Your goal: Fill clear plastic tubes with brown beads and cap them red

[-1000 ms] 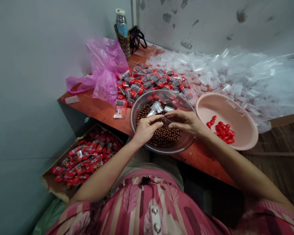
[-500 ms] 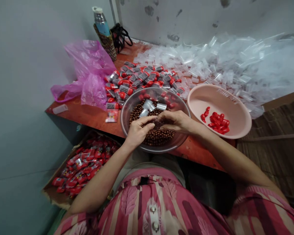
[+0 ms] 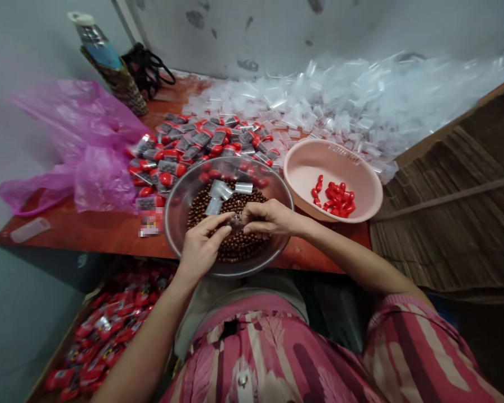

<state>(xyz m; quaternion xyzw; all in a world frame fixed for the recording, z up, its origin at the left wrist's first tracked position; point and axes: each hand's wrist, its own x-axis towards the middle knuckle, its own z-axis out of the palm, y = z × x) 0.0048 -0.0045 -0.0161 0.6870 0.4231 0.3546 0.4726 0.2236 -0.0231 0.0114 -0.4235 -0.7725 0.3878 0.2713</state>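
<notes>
Pinching a small clear container (image 3: 236, 222) in the fingertips of my left hand (image 3: 200, 244) and right hand (image 3: 272, 218) over a bowl (image 3: 174, 229) of brown beads (image 3: 235, 252), I judge it unfinished, red-capped containers (image 3: 201, 137) heaped as done, clear tubes (image 3: 302, 101) and red caps (image 3: 340, 200) left.

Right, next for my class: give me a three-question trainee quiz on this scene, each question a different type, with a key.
1. Multiple choice: what lies in the pink basin?
a) white buttons
b) red plastic pieces
c) green bottles
2. True or false: the fingertips of the left hand and right hand are over the bowl of brown beads.
3. Short answer: which is nearer the flask, the purple bag or the pink basin?

Key: 1. b; 2. True; 3. The purple bag.
</notes>
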